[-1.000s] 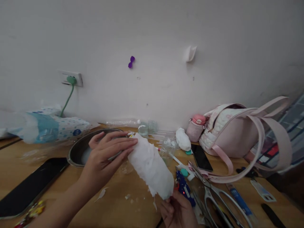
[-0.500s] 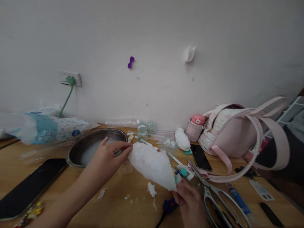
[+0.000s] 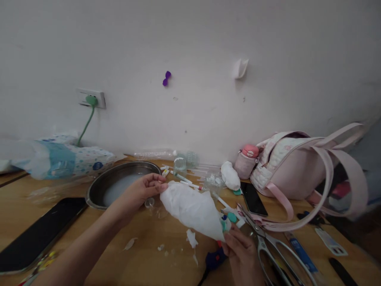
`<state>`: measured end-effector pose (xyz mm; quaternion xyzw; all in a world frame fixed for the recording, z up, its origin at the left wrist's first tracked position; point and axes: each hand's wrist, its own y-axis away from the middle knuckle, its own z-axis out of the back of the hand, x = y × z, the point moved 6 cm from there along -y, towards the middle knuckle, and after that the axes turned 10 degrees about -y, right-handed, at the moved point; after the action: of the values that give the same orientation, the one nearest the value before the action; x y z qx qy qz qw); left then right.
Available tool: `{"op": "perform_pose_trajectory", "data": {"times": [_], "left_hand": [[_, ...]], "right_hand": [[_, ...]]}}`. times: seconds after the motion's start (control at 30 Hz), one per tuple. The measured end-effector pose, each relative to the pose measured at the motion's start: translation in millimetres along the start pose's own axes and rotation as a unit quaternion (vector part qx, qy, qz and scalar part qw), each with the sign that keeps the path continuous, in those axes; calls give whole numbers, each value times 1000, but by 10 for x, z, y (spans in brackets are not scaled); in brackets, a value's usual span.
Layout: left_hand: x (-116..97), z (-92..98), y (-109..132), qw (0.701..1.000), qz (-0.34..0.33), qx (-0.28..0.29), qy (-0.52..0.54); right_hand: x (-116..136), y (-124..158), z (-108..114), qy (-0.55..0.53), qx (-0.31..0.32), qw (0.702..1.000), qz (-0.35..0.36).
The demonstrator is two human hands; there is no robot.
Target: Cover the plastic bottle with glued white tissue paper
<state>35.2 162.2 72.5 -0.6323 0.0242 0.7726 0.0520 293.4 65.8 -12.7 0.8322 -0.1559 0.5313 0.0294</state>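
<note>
A white, paper-covered cone-shaped object lies slantwise over the wooden table. My left hand pinches its upper left end, fingers closed on it. My right hand grips its narrow lower right tip, fingers closed. Small torn white scraps lie on the table under it. A steel bowl with cloudy liquid sits just left of my left hand.
Scissors, a blue tool, teal caps and white sticks lie near my right hand. A pink bag, pink bottle and phone are to the right. A dark tablet and tissue pack lie left.
My left hand went from lying flat on the white object to pinching its upper end. The object tilted lower, and my right hand shifted right along its tip.
</note>
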Motion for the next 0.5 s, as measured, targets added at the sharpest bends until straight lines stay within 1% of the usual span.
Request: {"op": "perform_pose_trajectory", "data": {"times": [0.07,0.13,0.17,0.2,0.23,0.27,0.3,0.33,0.4,0.43,0.5], "left_hand": [[-26,37,1,1000,-4,-24,-13],[-88,111,18,997,-23,-69,-27],[-146,142,33,994,-53,-84,-43],[-215,154,53,989,-95,-85,-72],[-284,141,77,981,-143,-69,-112],[-341,108,106,968,-190,-40,-157],[-374,63,136,954,-227,-3,-197],[-381,22,162,942,-249,34,-222],[-355,-26,187,939,-252,83,-218],[-347,-36,192,943,-250,90,-200],[-346,-50,189,951,-245,81,-168]], "right_hand": [[46,-13,17,8,0,1000,13],[96,-19,20,23,8,999,24],[120,-20,12,36,18,999,31],[142,-19,2,51,29,998,39],[160,-17,-5,65,37,996,48],[172,-15,-10,75,43,995,54],[176,-13,-14,80,48,994,56],[177,-13,-14,77,50,994,56],[176,-13,-6,50,46,997,48],[178,-13,-9,32,48,997,44],[190,-10,-10,-8,44,998,34]]}}
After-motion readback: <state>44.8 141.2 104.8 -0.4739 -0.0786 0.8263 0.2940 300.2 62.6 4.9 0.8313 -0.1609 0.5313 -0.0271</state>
